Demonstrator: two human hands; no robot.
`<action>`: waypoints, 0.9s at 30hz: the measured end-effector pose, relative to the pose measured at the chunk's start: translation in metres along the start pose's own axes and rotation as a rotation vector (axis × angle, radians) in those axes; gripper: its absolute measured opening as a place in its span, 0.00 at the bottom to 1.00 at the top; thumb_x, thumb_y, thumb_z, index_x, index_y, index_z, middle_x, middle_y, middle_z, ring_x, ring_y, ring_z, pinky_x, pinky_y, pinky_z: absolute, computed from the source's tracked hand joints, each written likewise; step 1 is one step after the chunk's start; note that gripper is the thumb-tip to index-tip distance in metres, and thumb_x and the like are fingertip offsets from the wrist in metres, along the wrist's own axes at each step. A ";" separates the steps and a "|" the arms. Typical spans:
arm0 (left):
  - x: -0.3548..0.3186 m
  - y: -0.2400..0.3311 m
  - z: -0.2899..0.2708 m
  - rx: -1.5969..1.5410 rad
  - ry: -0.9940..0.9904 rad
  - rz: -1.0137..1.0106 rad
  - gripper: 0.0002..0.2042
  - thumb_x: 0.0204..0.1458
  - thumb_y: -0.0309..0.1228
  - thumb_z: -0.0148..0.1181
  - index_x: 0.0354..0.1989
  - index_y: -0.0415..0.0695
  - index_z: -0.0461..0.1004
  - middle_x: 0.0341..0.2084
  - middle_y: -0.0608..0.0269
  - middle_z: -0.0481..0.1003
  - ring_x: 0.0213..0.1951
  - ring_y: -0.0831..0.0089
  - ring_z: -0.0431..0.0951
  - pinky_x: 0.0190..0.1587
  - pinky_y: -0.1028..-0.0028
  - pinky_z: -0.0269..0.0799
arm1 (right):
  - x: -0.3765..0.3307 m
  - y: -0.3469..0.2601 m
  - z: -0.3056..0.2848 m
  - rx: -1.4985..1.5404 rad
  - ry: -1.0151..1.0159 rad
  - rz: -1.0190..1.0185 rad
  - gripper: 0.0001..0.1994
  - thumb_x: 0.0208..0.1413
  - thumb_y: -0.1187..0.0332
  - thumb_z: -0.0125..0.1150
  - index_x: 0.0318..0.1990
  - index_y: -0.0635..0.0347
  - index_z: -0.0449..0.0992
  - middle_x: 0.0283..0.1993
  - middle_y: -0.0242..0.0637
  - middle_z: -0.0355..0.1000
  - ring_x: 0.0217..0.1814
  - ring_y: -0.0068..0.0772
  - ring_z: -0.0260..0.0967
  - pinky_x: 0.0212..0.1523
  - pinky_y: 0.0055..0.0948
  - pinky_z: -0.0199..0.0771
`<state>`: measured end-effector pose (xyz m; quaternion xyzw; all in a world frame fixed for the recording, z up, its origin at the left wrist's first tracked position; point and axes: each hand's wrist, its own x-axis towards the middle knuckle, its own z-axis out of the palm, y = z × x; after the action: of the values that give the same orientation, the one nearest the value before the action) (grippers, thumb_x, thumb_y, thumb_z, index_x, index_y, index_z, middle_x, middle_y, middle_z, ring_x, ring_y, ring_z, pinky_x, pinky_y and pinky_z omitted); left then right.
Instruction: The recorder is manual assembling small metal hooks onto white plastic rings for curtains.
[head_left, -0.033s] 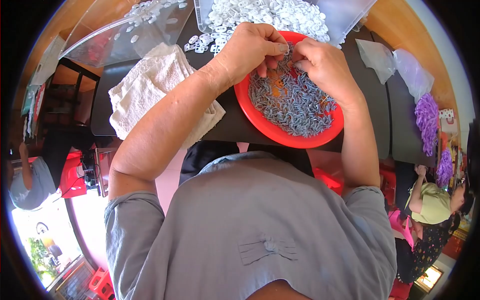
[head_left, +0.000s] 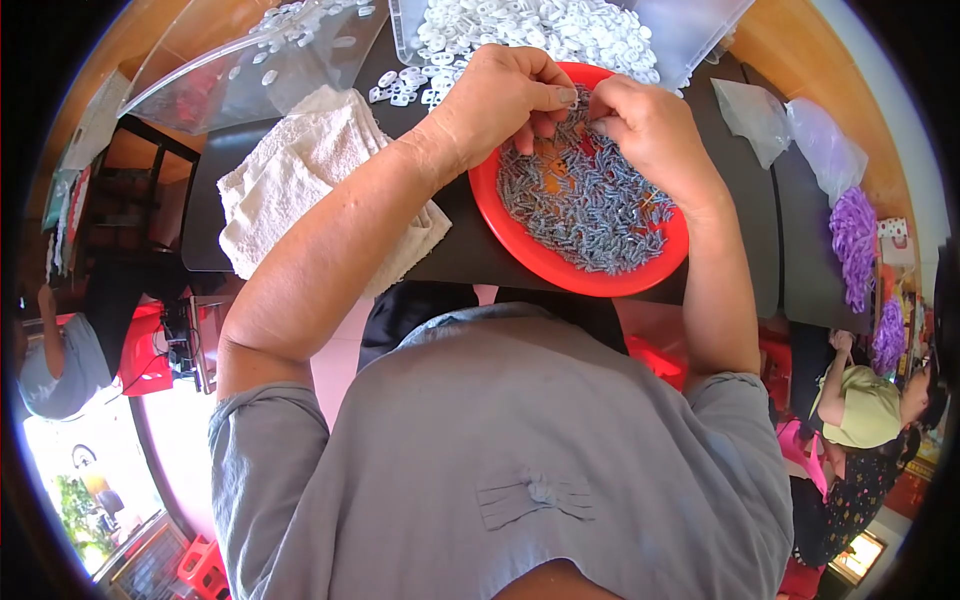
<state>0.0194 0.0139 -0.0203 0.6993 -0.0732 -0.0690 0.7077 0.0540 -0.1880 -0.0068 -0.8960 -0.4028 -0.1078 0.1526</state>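
A round red basin (head_left: 570,277) stands on the dark table with a heap of small grey-blue, spring-like pieces (head_left: 600,215) in it. Over its far side, my left hand (head_left: 508,98) is closed, thumb against forefinger; whatever is between the tips is too small to name. Just to its right, my right hand (head_left: 648,125) has its fingers curled in a pinch above the pieces, and I cannot make out what it grips. Behind the basin, a clear plastic bin (head_left: 690,40) holds a pile of small white plastic parts (head_left: 535,35) with holes.
A folded whitish towel (head_left: 310,190) lies under my left forearm. Loose white parts (head_left: 400,85) sit beside the bin. A clear tilted tray (head_left: 240,80) is at far left. Plastic bags (head_left: 825,150) and purple strands (head_left: 853,245) are on the right. Other people (head_left: 865,410) sit nearby.
My right hand has shifted very slightly to the right, away from my left fingertips. My left hand stays where it was.
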 end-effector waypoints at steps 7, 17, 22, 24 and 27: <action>0.003 -0.001 -0.002 0.074 0.027 0.011 0.06 0.54 0.27 0.60 0.34 0.35 0.76 0.22 0.63 0.75 0.21 0.80 0.73 0.18 0.81 0.68 | 0.000 -0.004 -0.007 0.000 -0.095 0.032 0.06 0.46 0.72 0.61 0.32 0.61 0.75 0.32 0.39 0.74 0.35 0.44 0.72 0.36 0.35 0.69; 0.002 0.000 -0.001 0.107 0.020 0.005 0.07 0.53 0.26 0.60 0.35 0.35 0.76 0.22 0.63 0.74 0.21 0.80 0.72 0.17 0.81 0.67 | 0.002 -0.001 -0.014 0.420 0.038 0.063 0.04 0.52 0.76 0.57 0.35 0.66 0.76 0.28 0.32 0.71 0.32 0.24 0.68 0.35 0.23 0.66; -0.002 0.001 0.002 -0.112 0.059 0.018 0.07 0.52 0.25 0.60 0.33 0.33 0.75 0.20 0.61 0.74 0.18 0.77 0.72 0.16 0.77 0.68 | 0.000 -0.011 -0.016 0.567 0.101 0.136 0.05 0.55 0.77 0.54 0.37 0.68 0.74 0.29 0.26 0.69 0.31 0.16 0.63 0.34 0.19 0.65; -0.004 0.004 0.004 -0.163 0.061 -0.007 0.06 0.52 0.25 0.60 0.33 0.32 0.74 0.21 0.60 0.74 0.19 0.76 0.73 0.16 0.77 0.69 | 0.001 -0.014 -0.014 0.568 0.119 0.142 0.06 0.55 0.78 0.53 0.38 0.68 0.74 0.29 0.25 0.69 0.31 0.15 0.63 0.34 0.18 0.64; -0.006 0.007 0.007 -0.264 0.054 -0.033 0.06 0.52 0.24 0.60 0.34 0.32 0.74 0.23 0.58 0.75 0.19 0.75 0.74 0.17 0.77 0.70 | 0.001 -0.015 -0.005 0.570 0.247 0.086 0.05 0.57 0.77 0.54 0.39 0.67 0.74 0.29 0.27 0.71 0.31 0.16 0.64 0.33 0.18 0.65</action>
<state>0.0121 0.0079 -0.0133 0.6030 -0.0327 -0.0706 0.7940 0.0429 -0.1797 0.0014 -0.8135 -0.3569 -0.0918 0.4500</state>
